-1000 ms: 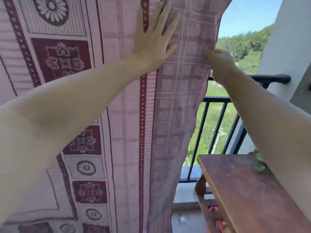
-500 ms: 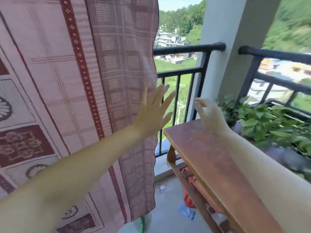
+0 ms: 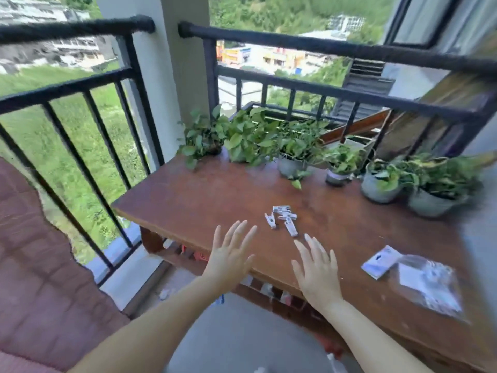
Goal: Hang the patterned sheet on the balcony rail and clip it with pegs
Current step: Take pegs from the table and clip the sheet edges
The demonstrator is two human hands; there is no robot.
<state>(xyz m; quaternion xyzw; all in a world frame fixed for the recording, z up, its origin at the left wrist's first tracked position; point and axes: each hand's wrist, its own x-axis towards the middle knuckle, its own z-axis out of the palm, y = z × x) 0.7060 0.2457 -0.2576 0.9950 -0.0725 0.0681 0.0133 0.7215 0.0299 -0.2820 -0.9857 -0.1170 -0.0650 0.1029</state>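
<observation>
Both hands, left hand (image 3: 231, 261) and right hand (image 3: 317, 273), spread, empty | small white plastic pegs (image 3: 282, 219) just ahead on brown wooden table (image 3: 188, 195) | I judge: reaching to grab.

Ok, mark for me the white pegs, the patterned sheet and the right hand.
white pegs (image 3: 282, 219): head view, middle of the small pile on the wooden table.
patterned sheet (image 3: 37, 265): head view, hanging cloth at the left edge.
right hand (image 3: 317, 273): head view, back of the open hand.

White pegs (image 3: 282, 219) lie on the reddish-brown tabletop (image 3: 201, 195); the sheet (image 3: 35, 265) is dusky red with a faint grid; the rail (image 3: 322, 47) is black.
</observation>
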